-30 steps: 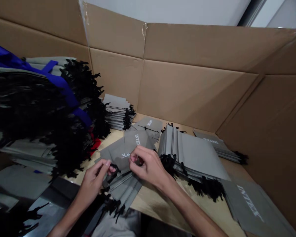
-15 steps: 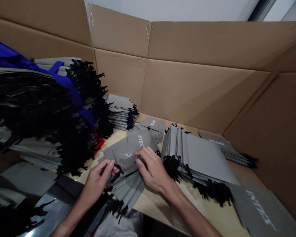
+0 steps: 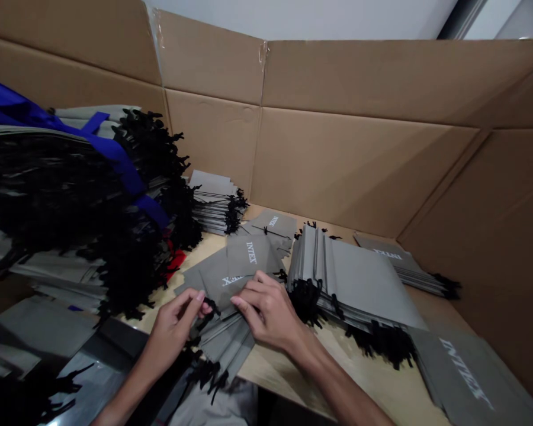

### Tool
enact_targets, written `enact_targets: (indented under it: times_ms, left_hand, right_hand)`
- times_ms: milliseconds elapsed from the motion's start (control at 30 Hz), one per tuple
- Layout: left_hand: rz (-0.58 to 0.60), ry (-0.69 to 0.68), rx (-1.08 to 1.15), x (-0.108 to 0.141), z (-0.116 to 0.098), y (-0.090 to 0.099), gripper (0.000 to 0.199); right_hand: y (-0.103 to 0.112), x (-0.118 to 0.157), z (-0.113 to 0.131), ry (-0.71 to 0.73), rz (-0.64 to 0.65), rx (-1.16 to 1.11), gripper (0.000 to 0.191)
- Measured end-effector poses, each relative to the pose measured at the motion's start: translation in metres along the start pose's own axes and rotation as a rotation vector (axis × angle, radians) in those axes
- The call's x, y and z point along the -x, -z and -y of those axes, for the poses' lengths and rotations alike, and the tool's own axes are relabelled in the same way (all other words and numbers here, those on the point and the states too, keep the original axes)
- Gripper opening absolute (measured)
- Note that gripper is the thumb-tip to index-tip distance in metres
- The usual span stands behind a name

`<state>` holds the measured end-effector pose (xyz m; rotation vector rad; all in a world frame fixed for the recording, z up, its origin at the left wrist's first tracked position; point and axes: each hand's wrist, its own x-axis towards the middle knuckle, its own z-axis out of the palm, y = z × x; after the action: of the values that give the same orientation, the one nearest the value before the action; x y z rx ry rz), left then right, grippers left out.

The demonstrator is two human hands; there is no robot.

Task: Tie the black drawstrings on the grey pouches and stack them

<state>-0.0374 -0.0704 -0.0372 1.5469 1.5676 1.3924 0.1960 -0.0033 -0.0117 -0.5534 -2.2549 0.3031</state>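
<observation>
Black cord [image 3: 212,305] sits pinched in your left hand [image 3: 176,319], beside a grey pouch [image 3: 217,290] lying between your hands; you're apparently working the cord, and the next move likely wants gentle tension. Your right hand [image 3: 270,306] curls low (grip hidden, can't tell). Leftward, a blue strap [image 3: 128,171] leaves frame.

Looks dim overall, brightest along the pale upper wall [image 3: 337,21]; seems lit from above. Shows 1 broad diagonal shadow on the tall brown cardboard panel [image 3: 337,157]. Glints on the clear strip of shiny tape [image 3: 262,53] and on the glossy grey surface [image 3: 89,381] at lower left. Sinks to near-black in the heap of black cord ends [image 3: 53,189]. Renders the bare left hand [image 3: 175,322] and bare right hand [image 3: 269,310] fairly crisply. Stretches the flat grey fabric pouch with white lettering [image 3: 479,373] near the lower-right corner.
</observation>
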Motion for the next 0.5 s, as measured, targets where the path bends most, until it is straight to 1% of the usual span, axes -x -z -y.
enact_targets:
  times_ms: [200,267,333,400,433,500]
  left_hand:
    - [0.008,-0.004,0.004,-0.001,0.003,-0.001,0.043]
    - [0.009,-0.004,0.006,-0.001,0.003,-0.001,0.044]
    - [0.009,-0.002,0.008,-0.001,0.002,-0.001,0.044]
    - [0.009,0.0,0.01,0.0,0.002,0.0,0.044]
    - [0.007,0.0,0.012,0.0,0.001,0.0,0.044]
    - [0.002,0.002,0.015,0.001,0.001,0.0,0.044]
  right_hand:
    - [-0.008,0.002,0.002,0.024,-0.14,-0.012,0.048]
    - [-0.006,0.002,0.004,0.022,-0.152,-0.037,0.047]
    - [-0.002,0.002,0.007,-0.021,-0.113,-0.057,0.035]
    - [0.003,0.001,0.011,-0.066,-0.046,-0.056,0.013]
    - [0.004,0.001,0.012,-0.075,-0.004,-0.043,0.014]
    - [0.005,0.001,0.012,-0.072,0.078,0.016,0.031]
